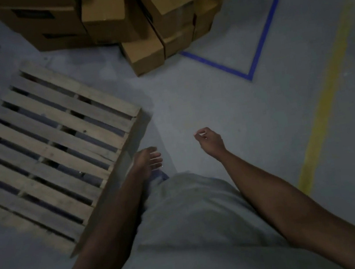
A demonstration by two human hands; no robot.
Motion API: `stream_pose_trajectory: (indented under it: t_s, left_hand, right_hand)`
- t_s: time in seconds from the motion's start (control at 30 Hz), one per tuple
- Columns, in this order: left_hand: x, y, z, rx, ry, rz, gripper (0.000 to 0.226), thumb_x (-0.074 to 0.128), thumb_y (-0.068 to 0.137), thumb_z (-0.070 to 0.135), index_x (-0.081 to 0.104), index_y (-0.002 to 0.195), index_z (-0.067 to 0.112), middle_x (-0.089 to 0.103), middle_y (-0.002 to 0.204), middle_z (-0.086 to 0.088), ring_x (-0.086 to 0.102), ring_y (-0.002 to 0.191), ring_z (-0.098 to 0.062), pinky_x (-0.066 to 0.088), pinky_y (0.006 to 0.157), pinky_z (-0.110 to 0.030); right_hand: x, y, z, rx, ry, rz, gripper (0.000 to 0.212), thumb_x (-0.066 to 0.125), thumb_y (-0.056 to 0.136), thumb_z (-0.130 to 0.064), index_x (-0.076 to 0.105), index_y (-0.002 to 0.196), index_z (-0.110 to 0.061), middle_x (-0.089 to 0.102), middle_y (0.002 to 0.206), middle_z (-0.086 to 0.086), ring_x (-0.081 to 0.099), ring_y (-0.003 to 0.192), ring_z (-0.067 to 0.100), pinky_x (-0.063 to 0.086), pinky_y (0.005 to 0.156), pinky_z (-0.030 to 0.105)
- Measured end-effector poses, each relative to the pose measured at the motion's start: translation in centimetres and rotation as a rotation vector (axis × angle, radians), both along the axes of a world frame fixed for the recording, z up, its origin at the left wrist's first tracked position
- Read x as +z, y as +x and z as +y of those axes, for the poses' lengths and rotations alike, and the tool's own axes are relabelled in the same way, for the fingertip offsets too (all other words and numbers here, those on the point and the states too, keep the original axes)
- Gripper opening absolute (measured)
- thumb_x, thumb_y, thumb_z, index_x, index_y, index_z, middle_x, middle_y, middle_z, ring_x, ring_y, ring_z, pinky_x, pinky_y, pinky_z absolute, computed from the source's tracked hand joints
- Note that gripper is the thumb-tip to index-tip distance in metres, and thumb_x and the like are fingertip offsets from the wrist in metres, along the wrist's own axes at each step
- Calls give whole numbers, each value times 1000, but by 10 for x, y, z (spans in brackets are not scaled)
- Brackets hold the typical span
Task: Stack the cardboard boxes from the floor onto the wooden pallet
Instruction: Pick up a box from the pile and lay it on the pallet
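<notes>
"Where did the cardboard boxes (108, 18) stand?"

"In a loose heap on the grey floor (190, 100), toward its far edge. Several were stacked and others leaned against one another. The lowest box (144, 56) lay nearest the wooden pallet (57, 140), beyond its far right edge and apart from it. Every box in view was off the pallet's slats. The heap's right side covered the end of a blue tape line (269, 17), and a worn yellow stripe (329, 79) ran farther right along the floor."

"And the pallet?"

"It lay flat on the floor's left side, turned at an angle, with one corner pointing toward the middle of the floor."

"What were the person's hands doing?"

"Neither held anything. The left hand (149, 161) hung with relaxed, slightly parted fingers just beside the pallet's right edge. The right hand (211, 141) hung over bare floor, apart from the left, with its fingers loosely curled round nothing. Both bare forearms reached forward from a grey shirt (196, 223) at the frame's near edge. The scene was dim and slightly blurred."
</notes>
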State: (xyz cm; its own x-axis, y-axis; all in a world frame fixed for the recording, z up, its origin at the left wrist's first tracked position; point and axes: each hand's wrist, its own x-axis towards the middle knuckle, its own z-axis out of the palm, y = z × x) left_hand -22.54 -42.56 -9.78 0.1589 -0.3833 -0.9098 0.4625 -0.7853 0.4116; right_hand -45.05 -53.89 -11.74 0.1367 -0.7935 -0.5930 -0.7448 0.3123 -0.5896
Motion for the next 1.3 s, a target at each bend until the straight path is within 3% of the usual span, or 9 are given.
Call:
stream_pose_trajectory:
  t_s: [0.13, 0.23, 0.37, 0.47, 0.57, 0.73, 0.87, 1.1, 1.3]
  left_hand:
    - [2, -1, -84, 25, -87, -9, 22, 49, 99, 26, 61, 83, 16, 62, 75, -3, 62, 69, -20, 49, 68, -31]
    - [-11, 2, -145, -54, -71, -30, 18, 54, 99, 23, 63, 92, 10, 63, 84, -10, 63, 63, -20, 52, 57, -29]
    - [-34, 19, -249, -20, -90, -33, 16, 51, 98, 8, 60, 88, 2, 62, 74, -16, 60, 52, -24, 52, 50, -27]
    - [-38, 49, -355, 4, -86, -7, 16, 59, 94, 18, 63, 85, 4, 63, 64, -10, 60, 52, -27, 51, 53, -29]
    - [-27, 82, -452, -112, -112, -72, 23, 66, 91, 28, 68, 93, 5, 68, 81, -10, 63, 65, -26, 50, 64, -31]
    - [3, 127, -556, -238, -252, -93, 22, 50, 104, 32, 63, 102, 14, 63, 105, -15, 61, 80, -24, 50, 69, -34]
    - [4, 146, -611, -279, -227, -99, 20, 48, 105, 30, 61, 105, 15, 61, 114, -16, 60, 89, -26, 49, 72, -34]
    - [-34, 186, -705, -150, -104, -165, 18, 51, 104, 29, 65, 102, 18, 68, 110, -16, 64, 86, -28, 52, 72, -37]
    - [-105, 228, -802, -12, -23, -239, 19, 54, 102, 21, 69, 101, 11, 67, 99, -15, 63, 81, -29, 51, 66, -36]
  right_hand:
    - [-8, -2, -42, -24, 29, 1, 39, 63, 89, -54, 68, 111, -22, 73, 97, 1, 71, 89, 24, 57, 88, 41]
    - [0, -2, -93, 18, 30, 46, 36, 63, 95, -47, 68, 118, -19, 71, 107, 3, 66, 97, 20, 49, 87, 28]
    - [-12, -2, -195, -13, 27, 93, 33, 63, 95, -45, 69, 115, -19, 73, 108, 4, 67, 102, 22, 49, 88, 30]
    - [-12, 1, -280, 32, 32, 170, 34, 61, 95, -48, 69, 114, -21, 73, 113, 1, 66, 107, 22, 50, 92, 32]
    - [-3, 12, -359, -14, 3, 214, 34, 59, 96, -48, 69, 113, -20, 73, 113, 2, 65, 110, 24, 48, 91, 32]
    - [17, 64, -471, -99, -47, 146, 32, 58, 98, -45, 68, 113, -19, 72, 112, 7, 65, 106, 26, 46, 86, 29]
    - [6, 112, -548, -101, -21, 81, 23, 61, 94, -49, 66, 100, -28, 74, 104, 9, 70, 98, 31, 54, 91, 42]
    - [-29, 192, -689, 65, 36, 50, 34, 58, 100, -38, 68, 120, -12, 69, 123, 11, 62, 115, 29, 44, 90, 27]
    - [-103, 254, -823, 230, 75, 66, 29, 58, 99, -36, 68, 114, -14, 70, 117, 8, 63, 109, 27, 38, 78, 24]
